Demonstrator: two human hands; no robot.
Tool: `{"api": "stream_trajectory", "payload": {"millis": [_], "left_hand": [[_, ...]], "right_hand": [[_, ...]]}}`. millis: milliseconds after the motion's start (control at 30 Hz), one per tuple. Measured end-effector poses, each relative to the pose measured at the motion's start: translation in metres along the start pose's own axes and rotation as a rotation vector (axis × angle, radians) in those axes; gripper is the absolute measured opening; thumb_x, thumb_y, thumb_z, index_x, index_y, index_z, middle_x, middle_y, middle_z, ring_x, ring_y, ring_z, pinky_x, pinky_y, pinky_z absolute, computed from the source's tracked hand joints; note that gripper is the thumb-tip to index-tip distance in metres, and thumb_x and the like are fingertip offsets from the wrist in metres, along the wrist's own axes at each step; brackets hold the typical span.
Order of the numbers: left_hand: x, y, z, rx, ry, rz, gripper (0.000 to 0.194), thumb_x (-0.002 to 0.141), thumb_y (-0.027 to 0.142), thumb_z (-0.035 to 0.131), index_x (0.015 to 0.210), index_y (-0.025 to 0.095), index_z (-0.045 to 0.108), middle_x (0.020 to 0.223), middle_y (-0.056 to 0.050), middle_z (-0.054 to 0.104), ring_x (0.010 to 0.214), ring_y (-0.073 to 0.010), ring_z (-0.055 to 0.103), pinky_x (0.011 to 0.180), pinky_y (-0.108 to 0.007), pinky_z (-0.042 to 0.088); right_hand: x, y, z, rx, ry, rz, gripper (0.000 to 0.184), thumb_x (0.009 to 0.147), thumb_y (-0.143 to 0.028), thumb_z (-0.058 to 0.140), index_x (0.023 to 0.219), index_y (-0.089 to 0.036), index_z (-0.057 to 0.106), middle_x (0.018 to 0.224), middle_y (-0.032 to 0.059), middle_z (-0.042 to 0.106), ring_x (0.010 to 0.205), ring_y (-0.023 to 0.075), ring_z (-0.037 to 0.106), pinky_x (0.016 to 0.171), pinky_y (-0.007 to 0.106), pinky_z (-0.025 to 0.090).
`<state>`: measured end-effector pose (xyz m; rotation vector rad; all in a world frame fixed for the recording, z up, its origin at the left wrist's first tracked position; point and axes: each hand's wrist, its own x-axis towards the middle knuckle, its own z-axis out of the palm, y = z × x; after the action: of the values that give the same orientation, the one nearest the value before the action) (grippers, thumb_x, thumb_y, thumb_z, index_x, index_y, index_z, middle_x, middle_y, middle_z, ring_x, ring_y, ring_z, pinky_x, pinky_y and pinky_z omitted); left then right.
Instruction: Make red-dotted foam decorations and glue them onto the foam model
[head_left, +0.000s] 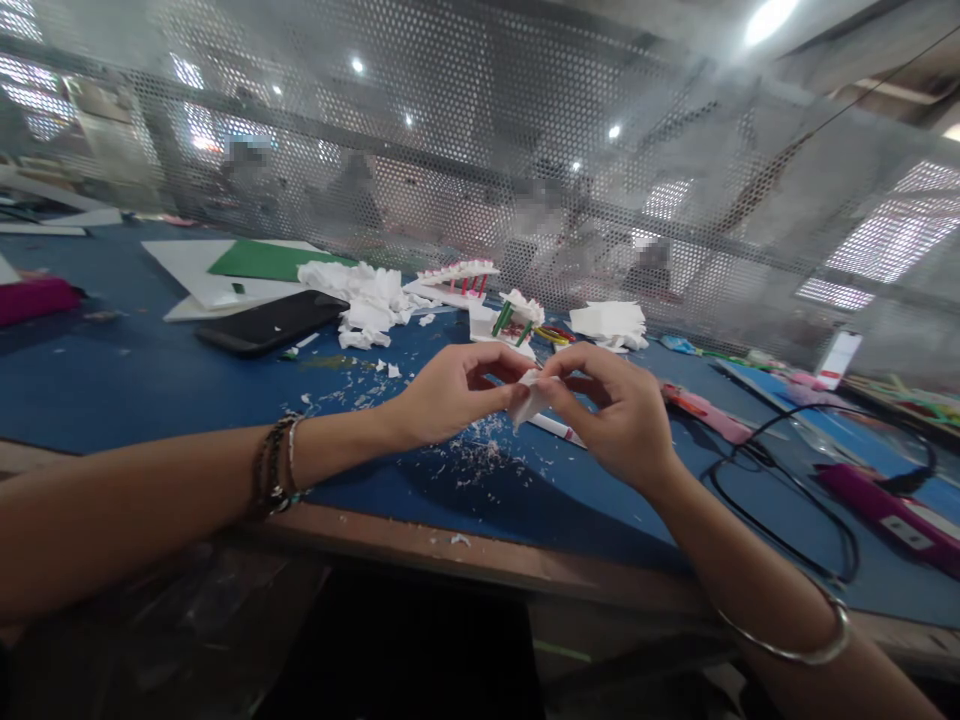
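Note:
Between my fingertips, above the blue tabletop [360, 410], is a small piece of white paper [529, 404]. My left hand [450, 395] pinches it from the left, while my right hand [619, 410] pinches its other side. Below it lies a scatter of tiny paper shreds [484, 460]. A white pen-like stick [555, 428] lies partly hidden behind my right hand. Just beyond my hands stands a small model [517, 318] with green posts and a crumpled white top. Another model [461, 275] with red posts sits farther back.
A black phone [274, 322] lies at left beside crumpled white paper [364, 290] and a green sheet [270, 260]. White paper pieces [609, 322] are stacked behind my right hand. A black cable [795, 415] loops at right near a purple power strip [885, 515]. Perforated metal panels [450, 130] rise behind.

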<state>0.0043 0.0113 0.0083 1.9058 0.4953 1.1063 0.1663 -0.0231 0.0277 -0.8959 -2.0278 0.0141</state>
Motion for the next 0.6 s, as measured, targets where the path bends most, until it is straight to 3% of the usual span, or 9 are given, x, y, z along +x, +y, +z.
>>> {"api": "stream_trajectory", "payload": {"millis": [333,600], "left_hand": [[0.001,0.000,0.003,-0.018,0.088,0.093,0.010,0.067,0.014,0.049,0.074,0.014,0.057,0.075,-0.001,0.058,0.069,-0.0090,0.053,0.061,-0.019,0.044],[0.000,0.002,0.005,-0.129,0.139,0.112,0.018,0.064,0.009,0.051,0.080,0.016,0.046,0.073,0.002,0.052,0.064,-0.0066,0.051,0.058,-0.018,0.044]], "right_hand": [[-0.001,-0.005,0.006,0.134,0.066,0.092,0.006,0.071,-0.017,0.056,0.066,-0.017,0.052,0.064,-0.0027,0.055,0.055,0.0053,0.050,0.047,0.016,0.041],[-0.002,-0.003,0.010,0.279,0.028,0.157,0.005,0.072,-0.020,0.056,0.075,-0.018,0.052,0.068,-0.0029,0.055,0.060,0.0057,0.052,0.049,0.016,0.042]]}}
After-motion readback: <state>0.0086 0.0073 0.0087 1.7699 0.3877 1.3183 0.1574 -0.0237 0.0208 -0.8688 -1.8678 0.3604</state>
